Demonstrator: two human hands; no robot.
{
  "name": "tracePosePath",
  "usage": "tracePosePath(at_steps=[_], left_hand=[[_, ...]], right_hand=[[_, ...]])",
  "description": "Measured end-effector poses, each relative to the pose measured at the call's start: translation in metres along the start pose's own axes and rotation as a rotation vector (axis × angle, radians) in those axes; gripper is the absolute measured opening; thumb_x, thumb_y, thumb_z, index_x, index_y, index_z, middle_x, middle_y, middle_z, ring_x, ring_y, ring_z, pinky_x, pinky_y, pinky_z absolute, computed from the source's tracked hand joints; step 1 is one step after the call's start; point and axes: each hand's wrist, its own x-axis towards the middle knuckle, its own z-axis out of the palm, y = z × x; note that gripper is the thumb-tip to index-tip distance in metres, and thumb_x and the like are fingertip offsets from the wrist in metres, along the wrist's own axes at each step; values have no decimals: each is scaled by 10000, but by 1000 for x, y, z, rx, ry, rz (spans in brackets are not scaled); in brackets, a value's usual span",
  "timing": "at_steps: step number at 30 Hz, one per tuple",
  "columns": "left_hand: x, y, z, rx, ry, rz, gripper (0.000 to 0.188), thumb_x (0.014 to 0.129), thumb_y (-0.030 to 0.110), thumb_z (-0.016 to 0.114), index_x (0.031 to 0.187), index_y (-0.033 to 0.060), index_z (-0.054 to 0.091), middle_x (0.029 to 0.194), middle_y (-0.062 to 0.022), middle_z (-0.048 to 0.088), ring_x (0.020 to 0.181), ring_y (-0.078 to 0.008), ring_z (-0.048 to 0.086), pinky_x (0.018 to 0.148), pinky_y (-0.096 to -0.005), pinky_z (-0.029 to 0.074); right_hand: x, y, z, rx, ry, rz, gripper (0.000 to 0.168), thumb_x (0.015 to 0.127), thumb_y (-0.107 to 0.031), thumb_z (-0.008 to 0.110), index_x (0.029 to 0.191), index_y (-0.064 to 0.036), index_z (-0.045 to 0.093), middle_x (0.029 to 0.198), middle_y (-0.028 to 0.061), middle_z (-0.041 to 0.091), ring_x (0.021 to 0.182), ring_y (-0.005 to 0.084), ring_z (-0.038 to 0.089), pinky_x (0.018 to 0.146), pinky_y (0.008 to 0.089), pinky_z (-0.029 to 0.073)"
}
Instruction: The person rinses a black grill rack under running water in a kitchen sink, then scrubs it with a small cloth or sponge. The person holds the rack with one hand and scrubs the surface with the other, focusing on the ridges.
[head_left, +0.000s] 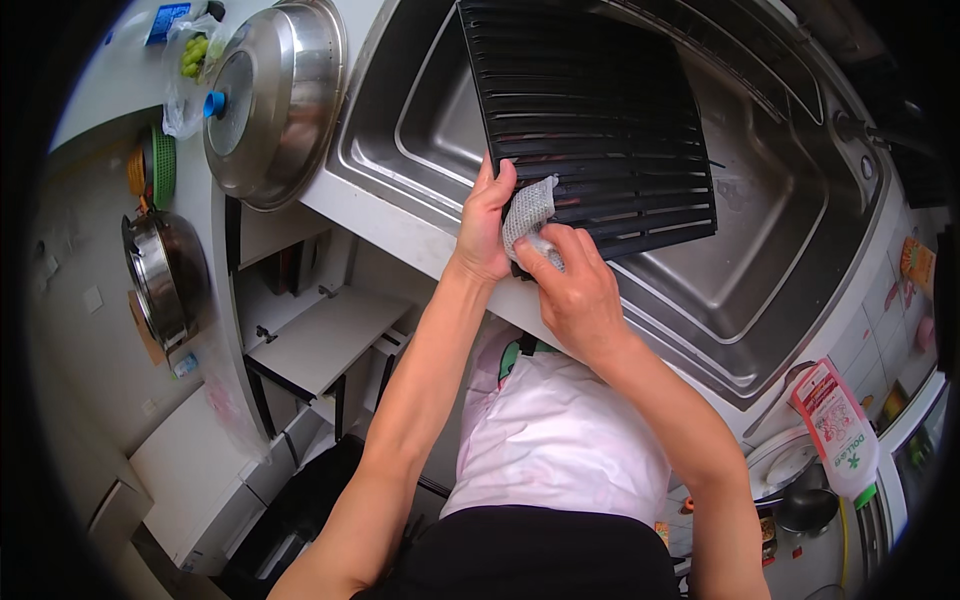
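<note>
A black slatted panel is held tilted over the stainless steel sink. My left hand grips its near left edge, thumb on the upper face and fingers partly hidden behind. Pinched in my right hand is a grey-white textured cloth, which lies against the panel's near left corner beside my left hand. Parts of the sink basin show through the gaps between the slats.
A steel pan with a domed lid stands on the counter left of the sink, near a plastic bag of green grapes. A red-and-white bottle is at the right. Below the counter, a cabinet door hangs open.
</note>
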Motion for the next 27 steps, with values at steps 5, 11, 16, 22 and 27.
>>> tracePosePath(at_steps=[5,11,16,22,27], left_hand=[[1,-3,-4,65,-12,8,366,1075,274,370,1397,108,421,1312,-93,576,1151,-233,606,970,-397,524],[3,-2,0,-35,-77,12,346,1074,253,364,1389,108,371,1279,-124,573,1124,-271,630,940,-433,565],[5,-3,-2,-34,-85,9,346,1075,252,369,1388,105,372,1281,-114,575,1125,-254,626,946,-412,558],[1,-4,-4,53,-41,16,372,1080,266,344,1413,110,401,1303,-87,585,1132,-229,629,944,-379,549],[-2,-2,2,54,-30,19,353,1079,251,359,1410,127,358,1281,-87,572,1083,-218,636,898,-375,571]], right_hand=[[-3,3,-6,-18,-22,10,401,677,47,639,1066,-42,675,1025,117,578,859,285,575,695,373,522],[-5,42,-44,337,-213,529,362,771,66,548,1095,-12,688,963,110,605,845,221,601,714,315,495],[2,21,-48,586,-20,462,363,818,57,514,1137,-5,677,981,77,600,850,156,580,778,250,451],[1,-1,-12,82,-100,63,435,724,61,653,1134,-85,659,1017,133,561,848,303,592,655,392,528],[4,6,-20,-48,-159,2,441,674,66,657,1086,-94,655,964,94,553,856,278,591,643,404,521]])
